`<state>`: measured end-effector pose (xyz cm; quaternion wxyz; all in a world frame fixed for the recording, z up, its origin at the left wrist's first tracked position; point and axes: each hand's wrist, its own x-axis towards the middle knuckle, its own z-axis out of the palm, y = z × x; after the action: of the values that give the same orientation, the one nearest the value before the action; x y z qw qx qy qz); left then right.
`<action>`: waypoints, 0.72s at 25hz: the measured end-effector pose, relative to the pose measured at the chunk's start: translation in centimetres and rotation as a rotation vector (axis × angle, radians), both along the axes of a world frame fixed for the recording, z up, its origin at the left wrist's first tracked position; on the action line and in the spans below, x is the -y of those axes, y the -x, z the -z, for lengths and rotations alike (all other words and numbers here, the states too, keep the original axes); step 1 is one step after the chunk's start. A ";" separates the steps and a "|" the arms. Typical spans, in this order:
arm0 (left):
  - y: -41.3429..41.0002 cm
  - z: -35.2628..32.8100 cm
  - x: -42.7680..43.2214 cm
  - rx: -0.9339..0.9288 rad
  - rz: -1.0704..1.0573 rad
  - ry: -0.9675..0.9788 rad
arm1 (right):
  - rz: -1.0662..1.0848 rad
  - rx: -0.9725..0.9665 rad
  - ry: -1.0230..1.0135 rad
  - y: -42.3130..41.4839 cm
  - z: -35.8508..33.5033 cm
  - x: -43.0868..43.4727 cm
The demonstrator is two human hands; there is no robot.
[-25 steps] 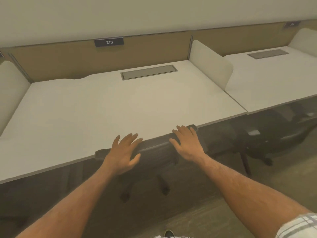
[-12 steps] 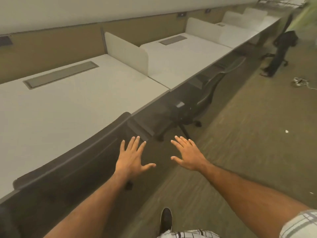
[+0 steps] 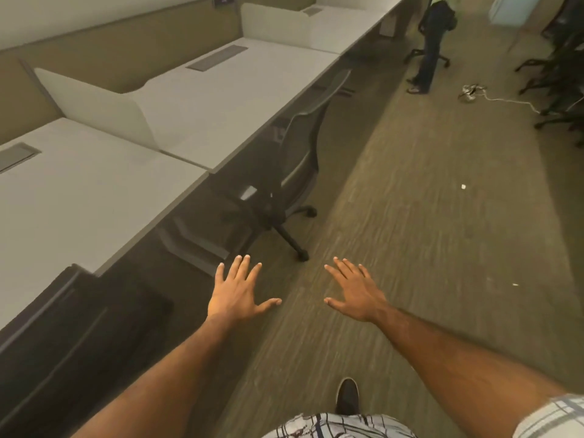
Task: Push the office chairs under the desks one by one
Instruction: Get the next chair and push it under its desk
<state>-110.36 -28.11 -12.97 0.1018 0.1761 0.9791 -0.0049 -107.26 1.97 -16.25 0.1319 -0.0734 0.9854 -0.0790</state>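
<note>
A dark mesh office chair (image 3: 297,159) stands ahead, its seat partly under the second white desk (image 3: 227,115) and its back and wheeled base out over the carpet. At lower left, the dark back of another chair (image 3: 57,314) sits tight against the edge of the nearest desk (image 3: 79,197). My left hand (image 3: 235,295) and my right hand (image 3: 354,295) hang in the air in front of me with fingers spread, holding nothing and touching neither chair.
White dividers (image 3: 104,112) separate the desks along the left wall. A person (image 3: 433,42) stands far ahead by another chair base (image 3: 420,55). A cable (image 3: 493,98) lies on the carpet, and more dark chairs (image 3: 559,77) crowd the right edge. My shoe (image 3: 347,395) shows below.
My hands have come off the near chair's back, which stays against the desk. My view has swung right along the row, bringing the second chair closer.
</note>
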 end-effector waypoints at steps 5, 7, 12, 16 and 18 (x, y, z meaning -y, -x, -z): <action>6.4 0.0 -11.5 0.021 0.007 -0.013 | -0.054 0.020 -0.014 6.0 -1.4 -11.9; 9.3 -0.6 -15.8 0.027 -0.015 -0.070 | -0.073 0.020 -0.028 8.5 -2.2 -15.9; 17.1 -1.8 -22.9 -0.002 -0.018 -0.124 | -0.063 -0.028 -0.011 15.4 -3.4 -22.8; 23.9 -2.0 -26.3 -0.010 -0.029 -0.150 | -0.067 -0.042 -0.039 22.4 -4.0 -25.5; 27.3 -2.3 -28.1 -0.016 -0.024 -0.195 | -0.074 -0.064 -0.076 26.6 -4.7 -26.4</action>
<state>-137.68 -0.03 -10.71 0.0766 0.1734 0.9777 0.0903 -133.83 28.39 -11.51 0.1060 -0.1069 0.9880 -0.0340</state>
